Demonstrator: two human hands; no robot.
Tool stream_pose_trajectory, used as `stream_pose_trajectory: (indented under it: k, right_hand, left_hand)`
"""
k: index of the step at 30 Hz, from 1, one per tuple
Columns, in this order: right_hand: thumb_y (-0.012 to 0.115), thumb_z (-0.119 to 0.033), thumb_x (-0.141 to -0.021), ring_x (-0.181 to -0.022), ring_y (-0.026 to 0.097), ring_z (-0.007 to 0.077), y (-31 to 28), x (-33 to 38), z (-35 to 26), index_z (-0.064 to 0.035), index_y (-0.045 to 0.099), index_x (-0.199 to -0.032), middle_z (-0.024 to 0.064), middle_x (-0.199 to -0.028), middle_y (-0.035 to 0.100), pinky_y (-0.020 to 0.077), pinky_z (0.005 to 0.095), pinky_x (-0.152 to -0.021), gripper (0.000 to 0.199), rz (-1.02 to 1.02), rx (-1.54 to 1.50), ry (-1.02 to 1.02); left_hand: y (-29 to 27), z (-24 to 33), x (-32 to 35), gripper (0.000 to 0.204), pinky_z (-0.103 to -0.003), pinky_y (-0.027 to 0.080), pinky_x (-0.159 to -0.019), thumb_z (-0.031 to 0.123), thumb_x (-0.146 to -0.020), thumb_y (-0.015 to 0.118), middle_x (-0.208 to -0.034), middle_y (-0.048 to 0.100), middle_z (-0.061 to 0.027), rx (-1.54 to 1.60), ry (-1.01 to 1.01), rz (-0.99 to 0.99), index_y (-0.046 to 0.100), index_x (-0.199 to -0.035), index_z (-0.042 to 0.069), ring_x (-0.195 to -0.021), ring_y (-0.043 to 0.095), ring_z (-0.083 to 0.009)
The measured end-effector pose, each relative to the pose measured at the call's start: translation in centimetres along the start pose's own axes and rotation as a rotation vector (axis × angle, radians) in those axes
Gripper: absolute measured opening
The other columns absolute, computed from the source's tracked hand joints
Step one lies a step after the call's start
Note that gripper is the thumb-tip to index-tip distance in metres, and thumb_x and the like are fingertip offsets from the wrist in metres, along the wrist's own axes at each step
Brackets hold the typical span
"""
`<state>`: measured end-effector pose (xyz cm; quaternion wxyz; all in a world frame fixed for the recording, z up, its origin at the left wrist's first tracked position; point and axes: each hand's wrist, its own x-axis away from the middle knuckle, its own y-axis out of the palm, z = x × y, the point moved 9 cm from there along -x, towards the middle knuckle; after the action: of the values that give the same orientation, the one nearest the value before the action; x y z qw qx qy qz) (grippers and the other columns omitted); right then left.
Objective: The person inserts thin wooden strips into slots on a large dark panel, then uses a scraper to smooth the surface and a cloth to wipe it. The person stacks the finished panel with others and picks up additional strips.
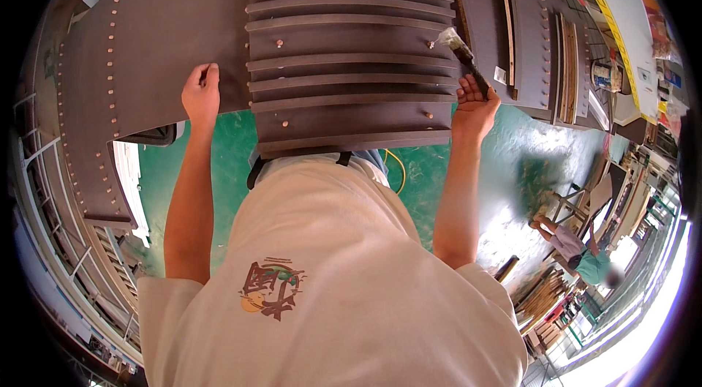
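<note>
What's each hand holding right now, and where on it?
Right hand holds a brush by its handle. Left hand rests on the dark panel's edge.

Person is wearing a loose cream T-shirt (344, 277) w/ short sleeves (164, 299) ending above the elbows; fabric is showing soft folds across the chest. A small graphic (272, 289) is sitting on the shirt front: dark reddish-brown strokes w/ orange and green bits. Dark straps (254, 171) are showing at the shirt's upper edge, w/ a bit of blue fabric (373, 159) beside them. Both forearms are bare, no gloves, no watch.
</note>
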<state>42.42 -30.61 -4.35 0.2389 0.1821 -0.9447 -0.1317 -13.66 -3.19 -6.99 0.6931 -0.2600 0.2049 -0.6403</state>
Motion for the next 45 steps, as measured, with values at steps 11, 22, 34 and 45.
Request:
stream_pose_trajectory:
  k: [11,22,34,45]
  right_hand:
    - [0.039,-0.031,-0.106,-0.098,0.068,0.0294,-0.7,-0.4,1.6,-0.0001,0.060,-0.118,0.0176,-0.109,0.072,0.0527,0.0379,-0.080,0.040,-0.037,0.033,0.026]
    - [0.043,-0.033,-0.104,-0.098,0.064,0.0240,-0.1,1.3,-2.0,0.0004,0.059,-0.116,0.0130,-0.108,0.070,0.0507,0.0340,-0.078,0.039,-0.113,-0.319,0.067]
    - [0.049,-0.029,-0.102,-0.093,0.067,0.0243,10.3,8.0,5.0,-0.0063,0.061,-0.122,0.0134,-0.106,0.071,0.0521,0.0333,-0.078,0.033,-0.382,-0.139,0.365]
    - [0.046,-0.025,-0.106,-0.099,0.072,0.0308,19.9,11.5,14.0,-0.0002,0.054,-0.125,0.0243,-0.115,0.071,0.0573,0.0369,-0.080,0.032,-0.596,0.273,0.378]
  left_hand:
    - [0.2,-0.2,-0.1,0.027,-0.026,0.048,-0.066,0.028,-0.096,0.071,-0.075,0.066,0.0002,0.000,-0.010,-0.003,0.075,-0.103,0.002,-0.067,0.055,-0.0066]
    - [0.3,-0.1,0.0,0.028,-0.029,0.051,-0.072,0.029,-0.095,0.071,-0.080,0.070,-0.0027,-0.045,-0.012,0.000,0.075,-0.104,0.003,-0.072,0.061,-0.0103]
    - [-0.6,0.8,0.4,0.027,-0.034,0.054,-0.074,0.034,-0.093,0.071,-0.081,0.073,-0.0061,-0.123,-0.046,0.067,0.076,-0.100,0.008,-0.075,0.069,-0.0195]
    - [-0.7,0.7,0.8,0.022,-0.034,0.051,-0.068,0.029,-0.092,0.071,-0.078,0.068,-0.0057,0.004,-0.041,0.056,0.075,-0.095,0.008,-0.070,0.065,-0.0188]
